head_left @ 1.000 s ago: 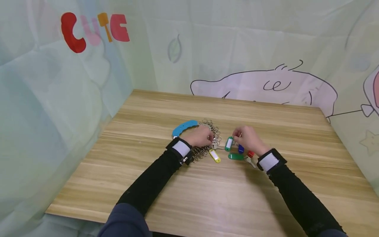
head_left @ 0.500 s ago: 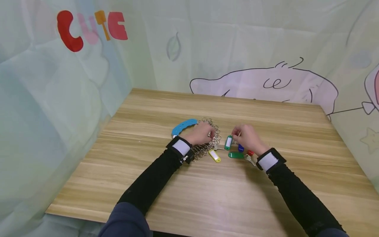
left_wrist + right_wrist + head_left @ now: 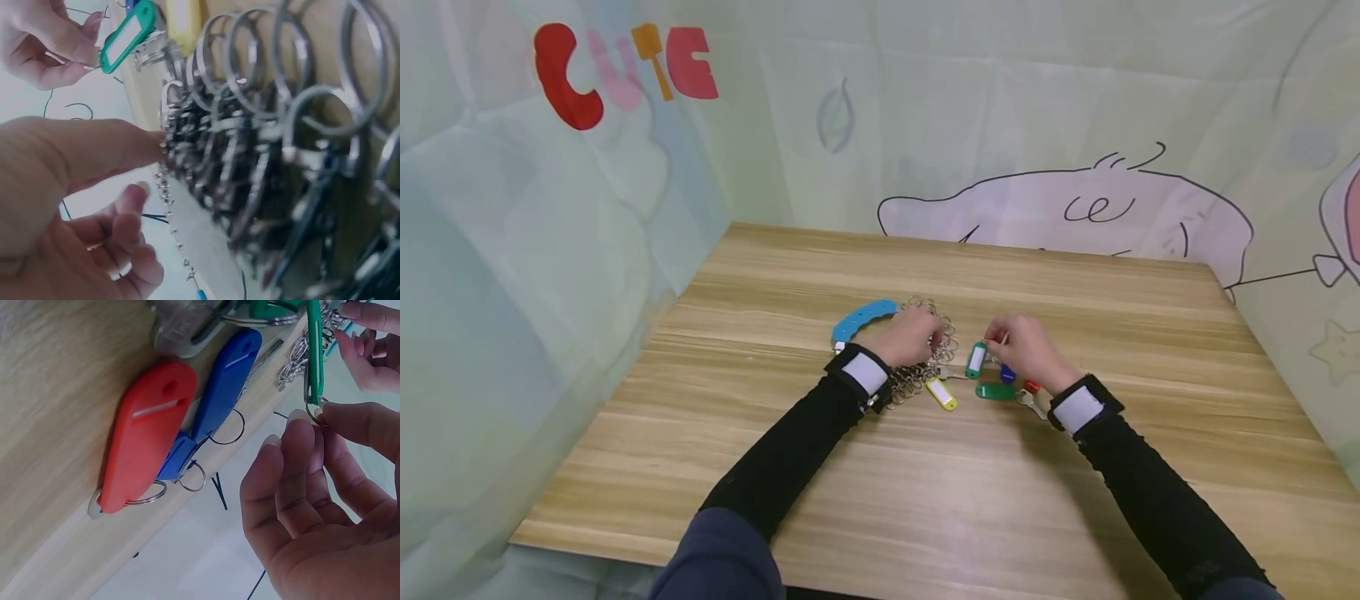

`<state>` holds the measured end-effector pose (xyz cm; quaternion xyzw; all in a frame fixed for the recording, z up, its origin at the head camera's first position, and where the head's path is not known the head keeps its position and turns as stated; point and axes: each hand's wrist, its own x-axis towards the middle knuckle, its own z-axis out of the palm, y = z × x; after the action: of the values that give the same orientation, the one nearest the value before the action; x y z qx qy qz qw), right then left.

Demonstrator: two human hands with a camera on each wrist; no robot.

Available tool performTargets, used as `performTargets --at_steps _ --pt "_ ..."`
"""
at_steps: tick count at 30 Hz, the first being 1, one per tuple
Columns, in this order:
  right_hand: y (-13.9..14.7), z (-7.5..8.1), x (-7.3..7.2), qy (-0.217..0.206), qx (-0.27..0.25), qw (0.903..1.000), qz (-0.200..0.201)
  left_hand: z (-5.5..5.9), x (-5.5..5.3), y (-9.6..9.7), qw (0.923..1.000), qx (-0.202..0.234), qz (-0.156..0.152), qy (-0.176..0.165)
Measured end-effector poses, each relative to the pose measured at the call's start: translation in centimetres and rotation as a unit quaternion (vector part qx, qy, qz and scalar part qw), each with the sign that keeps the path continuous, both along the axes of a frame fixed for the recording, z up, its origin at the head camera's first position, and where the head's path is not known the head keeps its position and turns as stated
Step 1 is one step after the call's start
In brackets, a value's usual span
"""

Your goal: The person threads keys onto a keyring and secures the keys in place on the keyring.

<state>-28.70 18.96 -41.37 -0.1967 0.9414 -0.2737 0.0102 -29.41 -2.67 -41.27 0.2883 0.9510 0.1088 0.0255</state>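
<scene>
My right hand [image 3: 1033, 352] pinches the small split ring of a green key tag [image 3: 976, 360] with a white label, which hangs upright from the fingertips. In the right wrist view, thumb and finger meet on that ring [image 3: 314, 417]. My left hand [image 3: 906, 336] lies over a bunch of metal rings with clasps [image 3: 244, 131], its thumb tip on the nearest clasps and the other visible fingers curled. The index finger is hidden behind the thumb. A key [image 3: 953, 372] lies between the bunch and the green tag. A yellow key tag [image 3: 942, 394] lies just below the bunch.
A curved blue strip [image 3: 863, 317] with holes lies at the bunch's far left. Under my right hand are a second green tag [image 3: 996, 392], a blue tag [image 3: 1007, 374], a red tag [image 3: 150, 437] and a silver key [image 3: 1032, 403]. Printed cloth walls border the wooden table [image 3: 790, 275].
The head view drifts slightly. Both hands keep nearly the same pose, and the green tag still hangs from the right fingertips.
</scene>
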Motion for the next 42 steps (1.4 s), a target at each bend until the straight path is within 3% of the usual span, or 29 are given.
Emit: performTargets --at_steps 8,21,25,31,42 --pt "-0.1 -0.2 0.0 0.016 0.002 0.9999 0.006 -0.4 -0.4 0.3 0.9996 -0.003 -0.019 0.019" --pt "-0.5 0.2 0.3 0.014 -0.05 0.9986 -0.006 -0.6 -1.2 -0.3 0.9946 0.081 -0.025 -0.06" --pt "-0.8 0.2 0.3 0.006 -0.064 0.9979 -0.003 -1.0 -1.3 -0.7 0.9894 0.112 -0.026 -0.088" --pt "-1.1 0.2 0.5 0.003 -0.074 0.9973 0.004 -1.3 -1.3 -1.0 0.9775 0.163 -0.004 -0.133" --pt "-1.1 -0.1 0.5 0.012 -0.079 0.9968 0.005 -0.9 -1.4 -1.5 0.9671 0.206 0.005 -0.15"
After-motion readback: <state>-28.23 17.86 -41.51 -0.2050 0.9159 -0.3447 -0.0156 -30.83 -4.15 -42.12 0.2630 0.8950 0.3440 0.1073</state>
